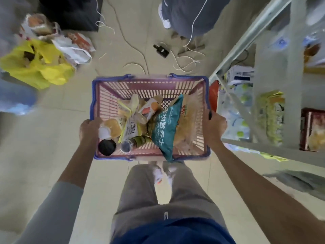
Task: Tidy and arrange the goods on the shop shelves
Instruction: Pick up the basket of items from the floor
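I carry a pink shopping basket (151,85) with a blue rim in front of me above the floor. My left hand (88,130) grips its left rim and my right hand (215,127) grips its right rim. Inside lie a teal bag (167,127) with white lettering, several snack packets (133,118), a dark glass bottle (136,142) and a black-capped bottle (107,147). White shop shelves (274,95) with packaged goods stand at my right.
Yellow plastic bags (37,64) and other packets lie on the floor at the far left. White cords (184,62) and a small black device (161,50) lie beyond the basket. Another person's legs (182,16) stand at the far end. My own legs show below the basket.
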`<state>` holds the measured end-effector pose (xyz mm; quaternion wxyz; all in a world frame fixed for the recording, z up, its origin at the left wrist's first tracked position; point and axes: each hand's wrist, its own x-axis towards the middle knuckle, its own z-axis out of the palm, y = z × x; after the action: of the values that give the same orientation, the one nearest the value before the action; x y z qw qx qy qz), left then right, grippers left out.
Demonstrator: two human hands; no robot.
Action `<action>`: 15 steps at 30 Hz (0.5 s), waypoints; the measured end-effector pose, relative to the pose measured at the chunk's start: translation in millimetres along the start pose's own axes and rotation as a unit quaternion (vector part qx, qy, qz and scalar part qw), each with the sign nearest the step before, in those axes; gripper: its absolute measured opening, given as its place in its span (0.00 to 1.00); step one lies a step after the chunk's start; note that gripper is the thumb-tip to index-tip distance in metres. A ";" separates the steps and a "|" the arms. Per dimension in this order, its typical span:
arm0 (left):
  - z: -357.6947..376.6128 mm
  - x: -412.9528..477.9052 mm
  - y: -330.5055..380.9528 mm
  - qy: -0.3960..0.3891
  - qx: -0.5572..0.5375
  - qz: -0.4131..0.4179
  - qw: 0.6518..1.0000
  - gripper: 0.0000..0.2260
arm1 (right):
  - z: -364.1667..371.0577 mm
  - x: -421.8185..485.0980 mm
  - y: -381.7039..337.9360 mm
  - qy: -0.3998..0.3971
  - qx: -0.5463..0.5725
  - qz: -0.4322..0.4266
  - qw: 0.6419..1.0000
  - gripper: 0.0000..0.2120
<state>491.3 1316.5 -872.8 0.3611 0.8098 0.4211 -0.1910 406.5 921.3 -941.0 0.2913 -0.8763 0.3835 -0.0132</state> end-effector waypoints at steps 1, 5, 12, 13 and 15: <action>14.0 10.4 10.3 -0.003 0.022 0.014 1.000 0.20 | 13.4 2.4 9.9 0.004 -0.006 0.010 1.000 0.31; 80.3 67.9 21.1 0.002 0.044 0.039 0.998 0.15 | 67.2 28.4 41.7 0.003 -0.063 0.048 0.997 0.29; 184.6 170.2 4.6 -0.033 0.062 0.041 0.997 0.16 | 161.5 88.8 87.0 0.033 -0.145 0.057 0.987 0.24; 199.2 184.2 -0.5 -0.036 0.062 0.039 0.997 0.17 | 175.3 96.4 94.3 0.034 -0.157 0.061 0.985 0.23; 226.8 209.3 -11.7 -0.035 0.066 0.030 0.997 0.17 | 202.5 111.1 107.5 0.032 -0.171 0.056 0.983 0.23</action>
<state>600.3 1265.7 -1157.3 0.3270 0.8370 0.3698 -0.2360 463.3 889.4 -1187.3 0.1244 -0.8894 0.4381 0.0409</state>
